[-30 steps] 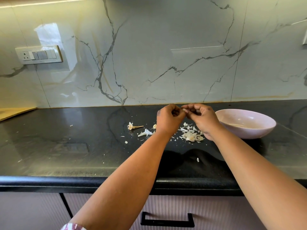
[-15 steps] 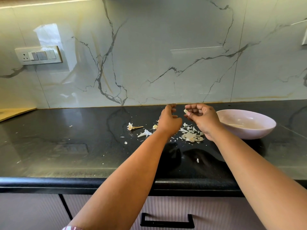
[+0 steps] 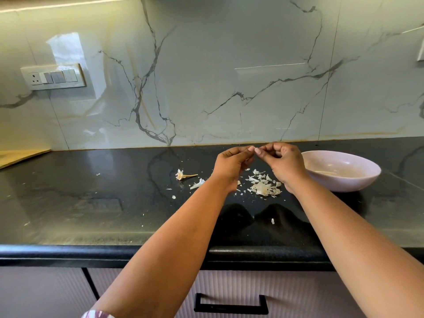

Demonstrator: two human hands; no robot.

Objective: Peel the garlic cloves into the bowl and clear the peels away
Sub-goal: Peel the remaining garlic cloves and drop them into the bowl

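**Operator:** Report the work area, left to right

**Inspector:** Far left on the black countertop [image 3: 91, 203]: a spent garlic stem [image 3: 183, 175] with its dried root end, lying alone. Just right of it, a loose curl of skin [image 3: 197, 183]. Next, the left hand [image 3: 231, 165], raised above the counter, thumb and forefinger curled into a pinch. It meets the right hand [image 3: 283, 165] at the fingertips; the right hand's fingers are likewise curled. Both close on one small pale piece between them, judged to be a garlic clove [image 3: 254, 149], though it is too small to say whether skin remains on it. Below the hands lies the peel pile [image 3: 265, 187], with flecks scattered around it. Far right stands the pink bowl [image 3: 358, 180], near the right hand but not touching it

**Operator:** Step in hand?

**Inspector:** Peeling, by my reading. The hands work the clove over the peel pile, not over the bowl. Clearing has not begun: the peels lie on the counter

**Operator:** Requirement for the next move?

**Inspector:** Strip the remaining skin with the left fingertips while the right hand retains the clove. Let the skin fall onto the pile. Then carry the clove rightward over the bowl rim and release it
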